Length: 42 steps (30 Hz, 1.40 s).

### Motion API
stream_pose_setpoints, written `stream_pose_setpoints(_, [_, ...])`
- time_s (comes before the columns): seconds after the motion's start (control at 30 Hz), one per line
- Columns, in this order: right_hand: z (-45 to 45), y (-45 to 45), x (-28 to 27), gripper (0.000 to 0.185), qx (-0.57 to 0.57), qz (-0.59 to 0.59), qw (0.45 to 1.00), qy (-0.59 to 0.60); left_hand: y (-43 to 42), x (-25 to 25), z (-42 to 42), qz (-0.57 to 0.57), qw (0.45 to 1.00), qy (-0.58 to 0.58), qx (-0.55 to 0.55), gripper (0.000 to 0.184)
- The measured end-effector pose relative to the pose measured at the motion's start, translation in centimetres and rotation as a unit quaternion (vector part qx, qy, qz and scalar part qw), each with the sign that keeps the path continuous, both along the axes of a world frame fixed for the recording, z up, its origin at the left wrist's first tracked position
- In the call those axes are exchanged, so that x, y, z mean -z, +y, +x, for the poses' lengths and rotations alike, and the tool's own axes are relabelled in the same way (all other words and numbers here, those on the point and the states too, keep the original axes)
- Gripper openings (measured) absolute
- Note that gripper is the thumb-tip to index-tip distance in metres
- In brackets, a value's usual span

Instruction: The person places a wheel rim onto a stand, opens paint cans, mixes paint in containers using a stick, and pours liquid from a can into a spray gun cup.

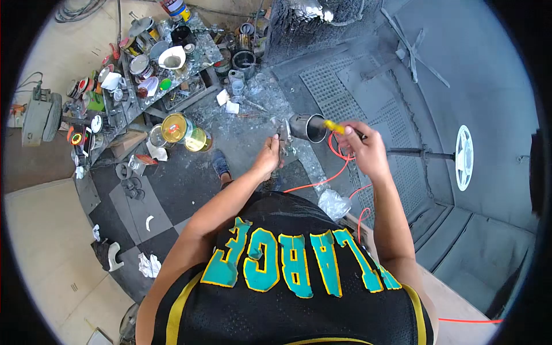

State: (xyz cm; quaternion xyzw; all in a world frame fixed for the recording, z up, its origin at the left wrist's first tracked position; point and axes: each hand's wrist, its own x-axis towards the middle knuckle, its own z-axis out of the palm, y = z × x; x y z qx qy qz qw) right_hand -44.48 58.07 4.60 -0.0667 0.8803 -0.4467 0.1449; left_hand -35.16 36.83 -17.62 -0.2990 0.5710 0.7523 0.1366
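My left hand (268, 156) is closed around a metal spray gun (287, 135), most of whose body is hidden by my fingers. A dark metal cup (298, 127) sits at the gun's right side, its round open mouth turned toward my right hand. My right hand (363, 146) grips a paintbrush (331, 126) with a yellow and black handle. The brush's dark end points left, at the cup's mouth; I cannot tell how far it reaches inside.
A paint-splashed bench (198, 40) with several cans stands at upper left. A yellowish tin (195, 138) rests below it. An orange hose (315, 183) runs past my hands. A perforated metal panel (330, 86) and a white wheel-like disc (464, 158) lie to the right.
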Motion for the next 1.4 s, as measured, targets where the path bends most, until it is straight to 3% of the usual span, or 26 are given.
stream_pose_setpoints(0.1, [0.5, 0.2, -1.1, 0.025, -0.045, 0.067, 0.993, -0.091, -0.3, 0.2, 0.4, 0.002, 1.000, -0.006, -0.003, 0.046])
stream_pose_setpoints(0.13, [-0.1, 0.7, -0.5, 0.024, -0.047, 0.109, 0.993, -0.022, 0.0, 0.3, 0.6, -0.001, 1.000, -0.004, -0.003, 0.046])
stream_pose_setpoints(0.23, [1.5, -1.2, -0.8, 0.027, 0.009, -0.035, 0.999, 0.009, 0.1, 0.6, 0.8, -0.007, 1.000, 0.001, -0.006, 0.045])
stream_pose_setpoints(0.27, [1.9, -0.8, -0.3, 0.027, -0.010, -0.066, 0.996, -0.053, 0.0, 0.6, 0.9, -0.002, 1.000, 0.001, -0.010, 0.045])
stream_pose_setpoints(0.37, [0.8, 1.2, 0.6, 0.027, -0.035, 0.122, 0.991, -0.033, 0.2, 0.3, 1.2, -0.020, 1.000, -0.014, -0.002, 0.045])
stream_pose_setpoints(0.4, [0.8, 1.3, 0.7, 0.025, 0.009, 0.095, 0.995, -0.008, 0.4, 0.2, 1.5, -0.031, 0.999, -0.023, 0.004, 0.045])
stream_pose_setpoints(0.5, [2.8, 0.3, 0.7, 0.027, 0.000, -0.092, 0.995, -0.025, 0.8, -0.1, 1.2, -0.045, 0.998, -0.030, -0.009, 0.048])
stream_pose_setpoints(0.53, [3.0, 0.4, 0.0, 0.026, -0.009, -0.066, 0.994, -0.087, 0.9, -0.1, 1.2, -0.037, 0.999, -0.019, -0.006, 0.048])
stream_pose_setpoints(0.63, [1.5, 2.0, 0.0, 0.027, -0.013, 0.117, 0.992, 0.039, 1.3, -0.5, 1.3, -0.031, 1.000, -0.005, 0.002, 0.048])
stream_pose_setpoints(0.67, [1.7, 1.9, 0.1, 0.026, 0.000, 0.096, 0.994, 0.058, 1.7, -0.7, 1.1, -0.043, 0.999, -0.013, 0.006, 0.048])
stream_pose_setpoints(0.77, [3.4, 0.3, 0.7, 0.025, 0.005, -0.068, 0.995, -0.066, 1.3, -0.9, 0.7, -0.031, 0.999, -0.021, 0.023, 0.048])
stream_pose_setpoints(0.8, [3.6, 0.1, -0.1, 0.025, -0.034, 0.008, 0.998, -0.045, 1.2, -0.8, 0.5, -0.019, 0.999, -0.022, 0.030, 0.049])
stream_pose_setpoints(0.9, [2.0, 0.5, 1.2, 0.025, 0.005, 0.138, 0.986, 0.090, 1.1, -0.7, 0.6, 0.003, 0.997, -0.026, 0.075, 0.053])
stream_pose_setpoints(0.97, [3.0, -1.1, 2.0, 0.025, 0.026, -0.011, 0.999, 0.027, 1.1, -0.9, 0.2, -0.005, 0.995, -0.062, 0.076, 0.056])
stream_pose_setpoints(1.03, [3.6, -1.6, 4.8, 0.025, -0.024, -0.015, 0.999, -0.045, 1.0, -0.7, 0.2, -0.009, 0.994, -0.079, 0.071, 0.059])
stream_pose_setpoints(1.17, [1.9, -1.1, 6.0, 0.028, -0.026, 0.059, 0.986, 0.152, -0.5, 0.5, 0.8, 0.024, 0.993, -0.090, 0.070, 0.061])
stream_pose_setpoints(1.23, [2.7, -2.3, 5.5, 0.027, -0.044, -0.042, 0.996, 0.060, -0.2, 0.4, 0.9, 0.036, 0.996, -0.067, 0.054, 0.061])
stream_pose_setpoints(1.3, [2.6, -2.0, 5.9, 0.027, -0.080, 0.024, 0.996, 0.030, -0.5, 0.2, 1.2, 0.029, 0.995, -0.080, 0.056, 0.061])
stream_pose_setpoints(1.37, [1.2, -1.2, 6.9, 0.029, -0.051, 0.076, 0.988, 0.124, -0.6, 0.1, 1.5, 0.023, 0.995, -0.086, 0.042, 0.059])
stream_pose_setpoints(1.4, [1.3, -1.5, 6.4, 0.029, -0.009, 0.011, 0.992, 0.122, -0.2, -0.2, 1.4, 0.022, 0.996, -0.084, 0.030, 0.058])
